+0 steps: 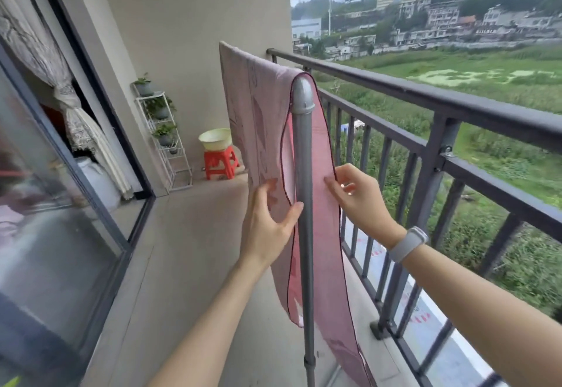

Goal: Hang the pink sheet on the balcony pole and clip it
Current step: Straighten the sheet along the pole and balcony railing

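Observation:
The pink sheet (pixel 258 106) hangs draped over a grey pole (pixel 302 155) whose rounded end cap points toward me. One fold falls on each side of the pole's upright post. My left hand (pixel 269 222) lies flat against the left fold with its fingers spread and the thumb touching the post. My right hand (pixel 355 195) pinches the dark-trimmed edge of the right fold between thumb and fingers; a grey watch band sits on that wrist. No clip is visible.
A dark metal balcony railing (pixel 425 97) runs along the right. Glass sliding doors (pixel 60 204) line the left. At the far wall stand a white plant rack (pixel 164 137) and a red stool (pixel 220 163) carrying a pale basin (pixel 215 138).

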{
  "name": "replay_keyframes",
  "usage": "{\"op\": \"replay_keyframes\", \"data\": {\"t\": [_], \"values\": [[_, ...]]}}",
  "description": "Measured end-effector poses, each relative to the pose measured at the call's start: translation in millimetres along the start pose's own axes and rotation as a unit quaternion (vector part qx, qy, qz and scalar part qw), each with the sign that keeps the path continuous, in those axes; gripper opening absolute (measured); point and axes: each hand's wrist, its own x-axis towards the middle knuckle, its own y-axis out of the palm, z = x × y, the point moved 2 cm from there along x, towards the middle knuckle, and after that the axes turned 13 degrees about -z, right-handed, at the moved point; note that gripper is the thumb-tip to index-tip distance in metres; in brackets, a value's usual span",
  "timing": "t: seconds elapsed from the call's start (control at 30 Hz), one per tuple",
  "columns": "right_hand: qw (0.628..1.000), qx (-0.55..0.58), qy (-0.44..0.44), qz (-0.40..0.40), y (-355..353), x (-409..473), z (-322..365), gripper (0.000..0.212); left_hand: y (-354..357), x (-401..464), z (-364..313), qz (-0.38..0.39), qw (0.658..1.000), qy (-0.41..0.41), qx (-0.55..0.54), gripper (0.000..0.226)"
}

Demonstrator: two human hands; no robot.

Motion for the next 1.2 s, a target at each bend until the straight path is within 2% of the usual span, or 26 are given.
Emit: {"op": "replay_keyframes", "data": {"t": [0.1,0.2,0.4,0.5,0.6,0.73,0.8,0.87,0.97,1.03,1.13,1.2], "values": [[0.999,-0.016,0.021,0.021,-0.9,-26.2,-14.9,0.018,12.0,-8.8,11.0,0.022,0.999,-0.019,0.012,0.046],[0.999,-0.031,0.022,0.035,-0.1,-41.6,-23.7,0.017,11.7,-3.0,15.6,-0.036,0.998,-0.030,-0.030,0.009],[0.997,-0.064,0.042,0.010,5.8,-56.1,-28.2,0.022,-7.0,3.5,26.0,-0.182,0.977,-0.096,-0.060,0.023],[0.993,-0.058,0.101,-0.030,10.3,-56.0,-31.3,0.019,-24.1,13.8,26.1,-0.211,0.972,-0.080,-0.066,0.019],[0.986,-0.030,0.149,-0.062,16.7,-59.2,-31.4,0.019,-34.2,-0.4,21.4,-0.170,0.984,-0.026,-0.053,0.020],[0.981,0.013,0.184,-0.062,22.7,-65.7,-24.4,0.014,-19.6,-50.1,6.8,-0.042,0.996,0.022,-0.076,0.027],[0.979,0.028,0.186,-0.073,22.3,-70.6,-19.0,0.005,-11.6,-59.6,7.9,0.003,0.994,0.009,-0.105,0.025],[0.979,0.033,0.183,-0.081,20.5,-78.9,-12.4,0.014,-10.0,-56.2,19.7,0.038,0.991,-0.013,-0.130,0.023],[0.980,0.019,0.174,-0.089,20.8,-96.4,-1.8,0.021,-13.7,-50.3,48.3,0.087,0.987,0.001,-0.136,0.022],[0.981,-0.008,0.169,-0.094,24.6,-106.5,4.3,0.018,-12.1,-52.2,68.1,0.117,0.988,0.011,-0.104,0.022],[0.986,-0.059,0.140,-0.073,33.3,-111.9,15.1,0.012,-6.9,-53.2,92.3,0.122,0.992,0.027,-0.033,0.022],[0.985,-0.110,0.120,-0.057,40.0,-111.4,23.2,0.023,-4.7,-54.8,100.8,0.136,0.990,0.014,-0.025,0.031]]}}
